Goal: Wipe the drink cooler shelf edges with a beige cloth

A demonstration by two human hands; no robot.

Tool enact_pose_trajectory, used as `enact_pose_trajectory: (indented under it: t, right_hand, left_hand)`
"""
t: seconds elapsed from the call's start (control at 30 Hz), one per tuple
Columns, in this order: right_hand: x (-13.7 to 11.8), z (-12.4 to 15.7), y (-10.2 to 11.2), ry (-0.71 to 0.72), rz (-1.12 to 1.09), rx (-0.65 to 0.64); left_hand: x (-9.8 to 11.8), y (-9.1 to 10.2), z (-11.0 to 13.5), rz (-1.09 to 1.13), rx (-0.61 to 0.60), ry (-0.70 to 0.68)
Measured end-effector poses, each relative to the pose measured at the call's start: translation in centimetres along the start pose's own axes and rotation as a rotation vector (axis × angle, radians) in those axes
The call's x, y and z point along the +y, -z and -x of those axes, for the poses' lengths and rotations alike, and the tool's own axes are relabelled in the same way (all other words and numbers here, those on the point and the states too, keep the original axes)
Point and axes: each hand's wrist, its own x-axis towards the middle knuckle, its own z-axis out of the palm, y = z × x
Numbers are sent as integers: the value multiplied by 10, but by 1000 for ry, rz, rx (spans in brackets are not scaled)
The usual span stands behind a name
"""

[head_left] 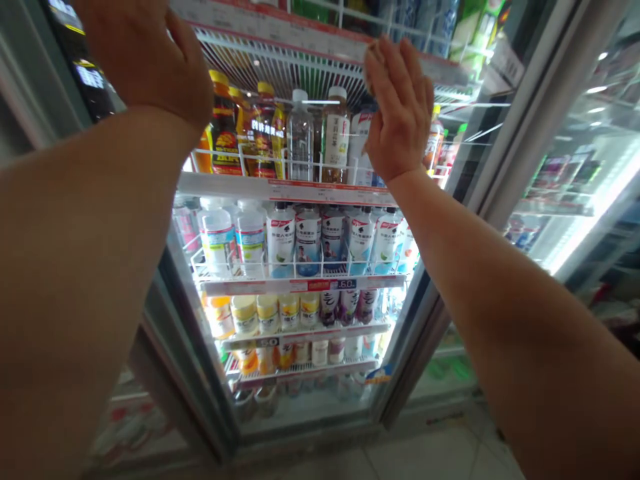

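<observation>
My right hand is raised in front of the upper shelves of a drinks fridge, its fingers stretched upward and close together. A beige cloth shows along its left edge, under the fingers and palm, against the glass door. Higher up on the left is my left hand, near the door's upper left side. Its fingers run out of the top of the picture, so what they touch is hidden. Behind the glass stand yellow-capped bottles, a clear bottle and a white-capped brown bottle.
White-labelled bottles fill the middle shelf, with yellow-labelled bottles lower down. A metal door frame borders the glass on the right. Another lit fridge is at the far right. Pale floor tiles lie below.
</observation>
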Motion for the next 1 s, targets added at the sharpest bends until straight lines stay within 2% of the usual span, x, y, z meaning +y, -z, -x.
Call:
enact_pose_trajectory:
  t: [0.07, 0.1, 0.13, 0.17, 0.27, 0.3, 0.33, 0.37, 0.5, 0.53, 0.57, 0.6, 0.7, 0.77, 0.8, 0.93, 0.97, 1.0]
  right_hand:
    - [2, -2, -4, -258, 10, 107]
    - [2, -3, -6, -343, 8, 142]
    - [2, -3, -5, -370, 2, 148]
    - [1, -2, -4, -331, -7, 124]
    - [-3, 3, 5, 29, -35, -52]
    - [-3, 5, 7, 129, -42, -97]
    - [-4, 6, 9, 171, -50, -123]
    - [-4, 6, 9, 141, -57, -118]
    - [0, 1, 0, -302, -56, 57]
    - [0, 0, -2, -357, -45, 85]
    - [0, 0, -3, -350, -35, 85]
    - [0, 0, -3, -280, -27, 53]
    - [-4, 4, 2, 12, -20, -79]
    - [-5, 6, 3, 66, -31, -90]
    - [-5, 6, 2, 22, -36, -54]
    - [0, 1, -8, -338, -54, 247]
    - [0, 1, -10, -384, -53, 286]
    - [0, 2, -9, -365, -49, 271]
  left_hand:
    - [7, 7, 1, -66, -42, 25]
    - [9, 7, 0, -85, -56, 36]
    - [9, 7, 0, -97, -63, 43]
    - [9, 6, -1, -102, -64, 43]
    - [6, 1, -2, -80, -46, 44]
    - [5, 1, -3, -64, -43, 45]
    - [5, 2, -3, -51, -47, 43]
    - [6, 3, -3, -46, -57, 44]
    - [12, 12, -2, -64, -96, 67]
    - [14, 14, -2, -52, -95, 73]
    - [15, 16, -1, -32, -89, 77]
    - [17, 18, 0, -12, -82, 77]
    - [20, 22, 2, 15, -75, 72]
    - [21, 23, 2, 4, -66, 76]
    - [21, 23, 2, -3, -65, 76]
    - [22, 23, 2, 4, -76, 86]
    - [22, 23, 2, 10, -79, 86]
    - [22, 23, 3, 14, -78, 82]
